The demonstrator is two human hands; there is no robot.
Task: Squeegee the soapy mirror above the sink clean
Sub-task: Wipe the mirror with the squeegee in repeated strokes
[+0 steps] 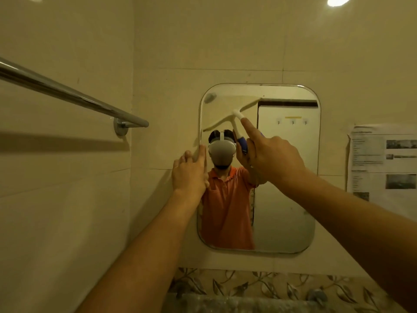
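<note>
- The right hand grips the squeegee by its handle.
- Its blade sits tilted near the top of the mirror.
- The left hand rests flat on the mirror's left edge.

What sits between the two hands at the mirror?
Only bare mirror, reflecting the person's headset. Nothing else lies between the left hand at its left edge and the right hand gripping the squeegee. Head view.
</note>
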